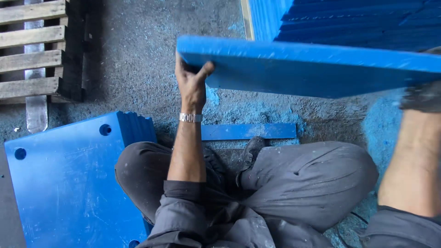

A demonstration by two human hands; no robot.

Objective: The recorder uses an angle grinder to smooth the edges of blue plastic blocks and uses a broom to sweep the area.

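At the far left a wooden pallet (34, 50) rests on the dusty concrete floor (133, 59), and nearer the person a stack of blue plastic sheets (69, 183) with round holes near their corners lies flat by the left knee. The person sits cross-legged in grey trousers, and the left hand (192, 78), with a metal watch (190, 117) on the wrist, is clenched around the left end of a blue plastic board (312, 69), thumb on its near face and fingers wrapped over the corner. The board is held up off the floor in front of the person, its long axis running left to right across the view and slightly tilted, its surface smooth, thick-edged and speckled with dust. Below it a narrow blue strip (248, 131) lies on the floor just beyond the crossed legs, among blue shavings. At the right edge the right hand (422, 96) meets the board's other end; it is blurred, so its grip cannot be told. Both hands sit at opposite ends, the left one plainly bearing it.
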